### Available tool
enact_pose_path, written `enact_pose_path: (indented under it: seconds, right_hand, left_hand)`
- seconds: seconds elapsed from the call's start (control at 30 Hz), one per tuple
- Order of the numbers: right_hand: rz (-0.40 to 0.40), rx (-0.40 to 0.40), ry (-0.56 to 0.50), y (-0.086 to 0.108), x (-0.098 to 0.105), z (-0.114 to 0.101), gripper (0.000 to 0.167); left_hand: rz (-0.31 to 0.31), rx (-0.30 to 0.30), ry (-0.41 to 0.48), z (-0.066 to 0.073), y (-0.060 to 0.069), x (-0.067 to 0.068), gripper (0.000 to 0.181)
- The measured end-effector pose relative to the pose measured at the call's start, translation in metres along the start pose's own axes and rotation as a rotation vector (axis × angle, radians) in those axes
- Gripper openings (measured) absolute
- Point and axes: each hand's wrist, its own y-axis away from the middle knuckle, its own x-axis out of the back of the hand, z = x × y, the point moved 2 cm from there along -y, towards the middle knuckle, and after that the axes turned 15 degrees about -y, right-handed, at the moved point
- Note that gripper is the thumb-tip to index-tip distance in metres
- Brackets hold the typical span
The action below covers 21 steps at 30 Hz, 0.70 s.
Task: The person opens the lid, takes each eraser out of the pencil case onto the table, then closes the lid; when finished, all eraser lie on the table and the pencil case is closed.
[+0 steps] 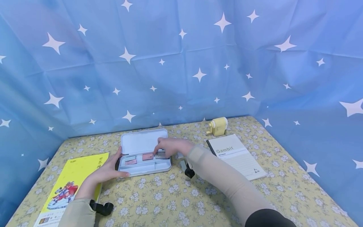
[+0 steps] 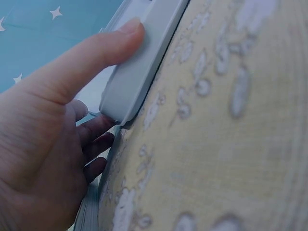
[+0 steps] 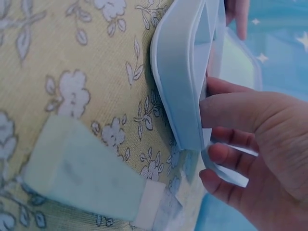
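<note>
An open white pencil case [image 1: 141, 173] lies on the table with its lid [image 1: 139, 142] back. Inside are a pink eraser [image 1: 147, 156], a pink and blue one [image 1: 131, 161] and a greyish piece [image 1: 160, 155]. My left hand [image 1: 106, 170] holds the case's left end; in the left wrist view its thumb presses the case wall [image 2: 134, 72]. Over the right end, my right hand [image 1: 174, 146] reaches into the back compartment. In the right wrist view, thumb and forefinger of that hand [image 3: 269, 139] go over the rim; whether they pinch anything is hidden.
A pale green eraser [image 3: 86, 168] with a white end lies right of the case, beside my right wrist. A yellow book [image 1: 68, 176] is at the left, partly under my left forearm. At the right are a notebook [image 1: 238, 157] and a yellow sharpener [image 1: 219, 126] behind it.
</note>
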Motion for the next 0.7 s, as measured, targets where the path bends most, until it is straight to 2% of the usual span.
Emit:
enact_pose_path:
  seconds: [0.27,0.4,0.7]
  right_hand:
    - [-0.013,0.060,-0.003,0.005,0.004,-0.001,0.052]
    - [0.000,0.080,-0.041,0.010,0.009,-0.002,0.052]
    - [0.051,0.093,-0.269,0.027,0.020,0.002,0.050]
  left_hand:
    - [0.004,-0.002,0.000,0.001,0.000,0.000,0.122]
    - [0.006,-0.012,0.005,0.002,0.000,0.000,0.122]
    - [0.011,-0.024,0.012,0.002,0.000,0.000,0.122]
